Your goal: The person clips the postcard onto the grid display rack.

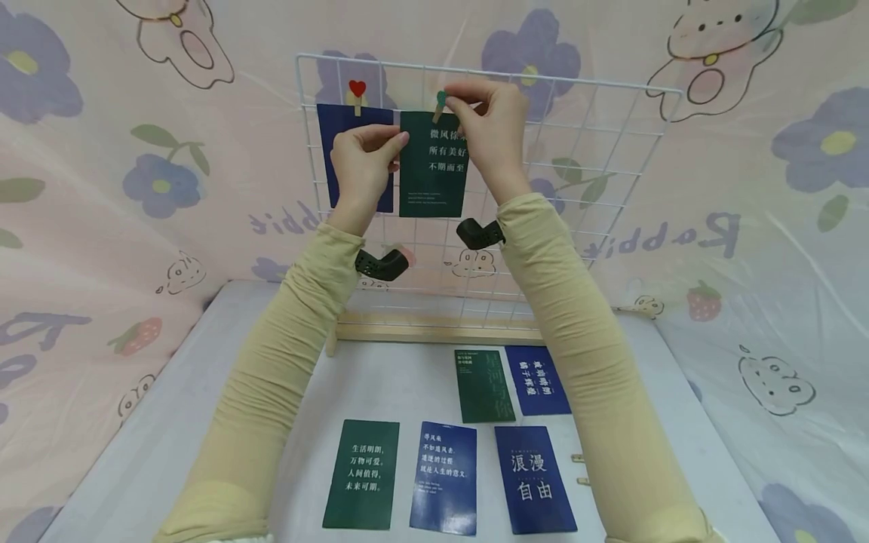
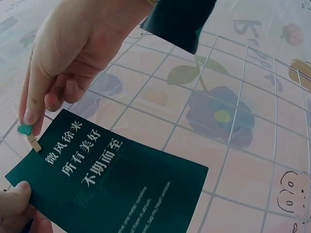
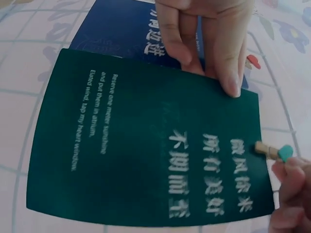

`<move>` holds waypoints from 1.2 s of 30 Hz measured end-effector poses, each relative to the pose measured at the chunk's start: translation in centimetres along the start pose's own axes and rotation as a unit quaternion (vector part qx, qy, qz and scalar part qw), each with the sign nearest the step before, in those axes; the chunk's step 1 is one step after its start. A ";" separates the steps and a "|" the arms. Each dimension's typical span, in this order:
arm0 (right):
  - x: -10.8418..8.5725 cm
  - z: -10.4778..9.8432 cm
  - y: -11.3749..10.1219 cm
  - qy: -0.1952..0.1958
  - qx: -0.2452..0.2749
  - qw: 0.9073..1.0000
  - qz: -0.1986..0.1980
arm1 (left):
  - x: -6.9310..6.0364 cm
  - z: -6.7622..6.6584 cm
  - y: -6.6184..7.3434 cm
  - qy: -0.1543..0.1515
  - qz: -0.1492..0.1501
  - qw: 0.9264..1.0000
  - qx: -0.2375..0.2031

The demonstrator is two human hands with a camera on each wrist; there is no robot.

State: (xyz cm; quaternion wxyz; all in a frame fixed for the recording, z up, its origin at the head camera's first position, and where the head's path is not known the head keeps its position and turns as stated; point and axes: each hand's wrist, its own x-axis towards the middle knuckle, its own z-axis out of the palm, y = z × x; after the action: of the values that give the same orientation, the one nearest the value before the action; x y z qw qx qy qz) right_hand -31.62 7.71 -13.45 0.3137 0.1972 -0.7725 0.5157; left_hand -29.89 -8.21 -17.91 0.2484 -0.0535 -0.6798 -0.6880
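The right hand pinches the green-heart clothespin at the top edge of the dark-green text card, which lies long axis upright below and left of that grip, its upper left edge pinched by the left hand.

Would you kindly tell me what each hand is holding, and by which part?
The left hand pinches the raised green card by its left edge, near the top. The right hand pinches the small wooden clip by its green heart end.

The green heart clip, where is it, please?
In the head view, the green clip is upper centre, in the right hand, at the held card's top edge.
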 end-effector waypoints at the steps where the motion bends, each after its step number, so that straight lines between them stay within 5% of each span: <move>1: -0.1 -0.1 0.1 -0.001 0.013 1.000 0.002 | 0.0 0.0 0.0 -0.001 0.000 1.000 0.003; 17: -3.8 -1.8 -0.1 -0.008 0.139 0.990 0.008 | 0.0 -0.8 -0.3 -0.023 0.008 1.000 0.013; 36: -5.6 -3.3 1.5 -0.040 0.135 0.990 0.031 | -0.6 -1.6 0.1 -0.038 -0.008 0.998 -0.054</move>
State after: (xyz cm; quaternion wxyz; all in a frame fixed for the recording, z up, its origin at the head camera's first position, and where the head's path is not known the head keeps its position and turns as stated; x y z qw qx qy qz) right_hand -27.55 11.24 -17.44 0.2371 0.2339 -0.7134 0.6166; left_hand -28.88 -9.61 -18.15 0.2137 -0.0870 -0.6510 -0.7232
